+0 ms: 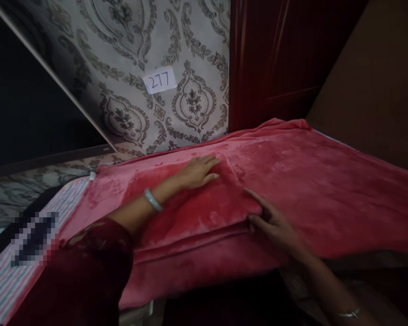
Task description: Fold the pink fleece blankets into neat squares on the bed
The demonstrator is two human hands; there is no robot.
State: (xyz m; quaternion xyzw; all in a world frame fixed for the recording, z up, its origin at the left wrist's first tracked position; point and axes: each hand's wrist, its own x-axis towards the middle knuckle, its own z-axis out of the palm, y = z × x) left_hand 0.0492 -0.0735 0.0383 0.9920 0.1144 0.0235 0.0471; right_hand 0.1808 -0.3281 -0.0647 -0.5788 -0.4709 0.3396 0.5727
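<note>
A bright red plush cloth, folded into layers [193,217], lies on a larger pinkish-red plush blanket [326,190]. My left hand [197,173] rests flat on top of the folded cloth near its far edge, fingers stretched out. At the cloth's right near corner is my right hand [270,222], its thumb and fingers closed around that corner. Some of the right hand's fingers are hidden by shadow and by the cloth.
Behind the blanket stands a patterned wall with a paper label [159,80] reading 277. A dark red wooden panel [272,59] is at the back right. Striped fabric [70,199] shows at the left, below a large dark panel [30,99].
</note>
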